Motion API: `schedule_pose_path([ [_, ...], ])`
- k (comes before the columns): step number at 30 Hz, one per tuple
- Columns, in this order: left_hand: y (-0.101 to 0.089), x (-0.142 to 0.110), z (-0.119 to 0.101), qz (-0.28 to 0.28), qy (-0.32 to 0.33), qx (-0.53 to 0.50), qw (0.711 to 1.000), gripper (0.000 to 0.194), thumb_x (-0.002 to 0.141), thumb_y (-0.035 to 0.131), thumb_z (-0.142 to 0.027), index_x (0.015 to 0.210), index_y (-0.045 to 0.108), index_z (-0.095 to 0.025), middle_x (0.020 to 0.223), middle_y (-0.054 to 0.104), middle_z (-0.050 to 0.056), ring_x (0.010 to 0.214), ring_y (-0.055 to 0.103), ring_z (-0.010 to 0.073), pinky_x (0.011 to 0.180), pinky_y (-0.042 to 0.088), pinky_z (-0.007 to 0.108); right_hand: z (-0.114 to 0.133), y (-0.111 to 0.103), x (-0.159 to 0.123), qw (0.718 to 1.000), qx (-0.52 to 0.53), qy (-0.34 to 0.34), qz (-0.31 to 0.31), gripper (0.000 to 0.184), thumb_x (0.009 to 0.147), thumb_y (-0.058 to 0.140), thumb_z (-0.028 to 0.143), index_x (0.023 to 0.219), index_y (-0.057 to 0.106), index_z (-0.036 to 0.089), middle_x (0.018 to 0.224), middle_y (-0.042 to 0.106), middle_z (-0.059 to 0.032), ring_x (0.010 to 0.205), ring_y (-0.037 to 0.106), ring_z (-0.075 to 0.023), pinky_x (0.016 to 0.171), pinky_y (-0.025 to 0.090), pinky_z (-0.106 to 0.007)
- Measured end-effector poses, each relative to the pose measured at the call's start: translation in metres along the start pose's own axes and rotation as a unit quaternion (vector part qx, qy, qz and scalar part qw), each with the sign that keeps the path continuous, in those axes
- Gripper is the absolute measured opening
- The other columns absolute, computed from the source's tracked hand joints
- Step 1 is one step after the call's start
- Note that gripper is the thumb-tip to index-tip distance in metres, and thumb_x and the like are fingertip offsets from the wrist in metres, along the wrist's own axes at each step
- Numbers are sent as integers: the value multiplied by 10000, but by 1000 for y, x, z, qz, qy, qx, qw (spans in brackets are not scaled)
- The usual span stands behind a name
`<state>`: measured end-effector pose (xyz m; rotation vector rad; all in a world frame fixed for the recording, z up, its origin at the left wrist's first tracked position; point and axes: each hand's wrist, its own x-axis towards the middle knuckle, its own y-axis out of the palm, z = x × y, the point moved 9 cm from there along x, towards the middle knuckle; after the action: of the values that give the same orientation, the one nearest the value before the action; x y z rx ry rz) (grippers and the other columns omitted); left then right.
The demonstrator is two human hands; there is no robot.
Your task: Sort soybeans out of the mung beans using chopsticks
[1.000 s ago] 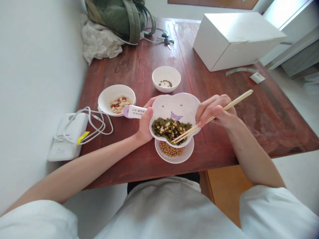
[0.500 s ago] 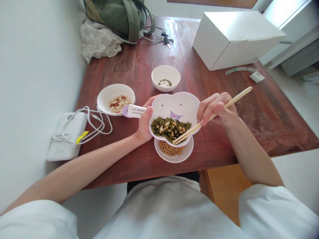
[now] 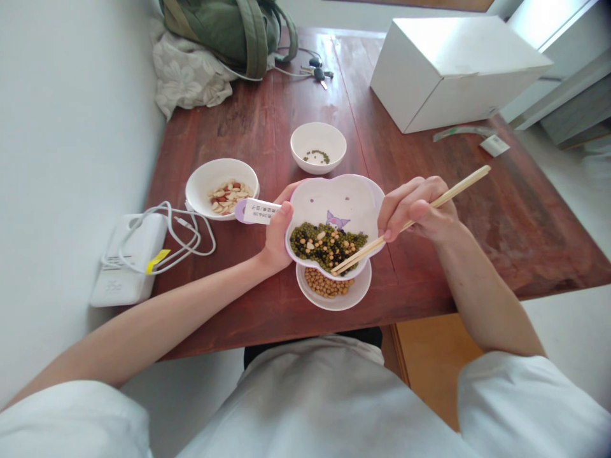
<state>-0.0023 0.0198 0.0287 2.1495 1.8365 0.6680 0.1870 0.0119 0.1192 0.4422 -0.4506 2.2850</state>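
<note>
My left hand (image 3: 280, 232) grips the left side of a white and lilac shaped bowl (image 3: 329, 194) with a labelled handle (image 3: 258, 212). The bowl tips toward me, and mixed beans (image 3: 327, 245), green, black and yellowish, gather at its near side. In my right hand (image 3: 420, 207) is a pair of chopsticks (image 3: 458, 186), their tips among the beans at the near rim. My right fingers are close to the bowl's right edge; whether they touch it I cannot tell. Below it, partly hidden, a white bowl (image 3: 360, 296) holds yellow soybeans (image 3: 329, 284).
A white bowl (image 3: 195, 187) of sliced nuts stands left, and another (image 3: 318, 137) with a few green beans stands behind. A white power bank (image 3: 128, 280) with a cable lies by the wall. Farther back are a green bag (image 3: 224, 35), keys (image 3: 319, 74) and a white box (image 3: 429, 76).
The chopsticks' upper end has shifted slightly to the right. Their tips remain at almost the same spot among the beans, and the held bowl has barely moved.
</note>
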Motion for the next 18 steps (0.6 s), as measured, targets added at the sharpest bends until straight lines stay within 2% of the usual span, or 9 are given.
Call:
schedule_pose_path([
  [8,-3,0,2,-19,-17,28,999,574,853,687,-805,1056,811,-283,1233,860,129,1518,644,469,1104,681,580,6,6,1,999,-1,-29,17,566,1142,623,484,775,862,127,824,825,-93,466,468,-46,413,301,-228],
  [13,-4,0,3,-10,-13,10,1000,550,859,708,-787,1047,808,-280,1210,861,127,1496,658,473,1105,673,589,2,3,-2,999,7,-26,18,568,1130,637,510,773,862,130,794,813,-86,480,489,-55,434,309,-229],
  [18,-6,0,4,-24,-26,21,999,641,810,730,-846,1097,800,-278,1177,867,119,1491,651,471,1112,661,593,-5,0,-7,1000,14,-17,14,617,1132,600,578,802,882,139,906,851,-107,474,478,-44,420,296,-232],
])
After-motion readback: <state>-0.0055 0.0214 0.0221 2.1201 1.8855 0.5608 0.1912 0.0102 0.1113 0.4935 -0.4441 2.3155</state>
